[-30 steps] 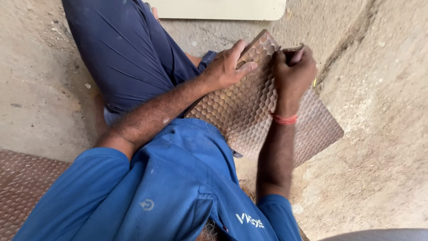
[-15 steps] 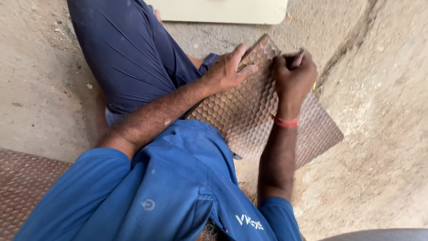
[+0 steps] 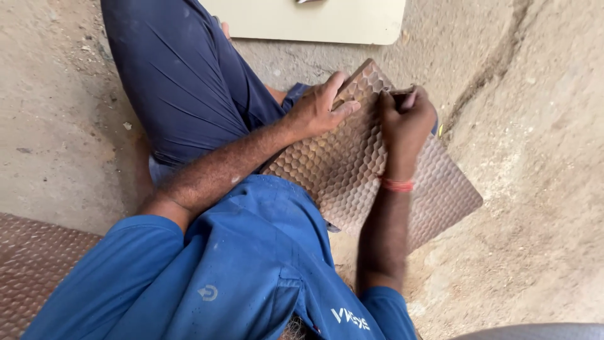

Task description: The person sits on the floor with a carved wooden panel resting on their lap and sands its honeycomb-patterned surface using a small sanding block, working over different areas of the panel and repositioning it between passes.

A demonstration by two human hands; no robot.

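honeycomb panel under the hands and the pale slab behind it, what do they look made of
The honeycomb panel looks like brown wood or moulded board with a matt finish: its pressed hexagon cells catch a dull sheen, and the far edge looks thick. The pale slab looks like smooth cream laminate or painted board with a rounded corner; which one is unclear.

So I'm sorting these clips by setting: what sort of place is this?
Probably a workshop floor or work yard. The person sits on a bare, dusty concrete floor, working a brown honeycomb-patterned panel, with a pale board lying close by.
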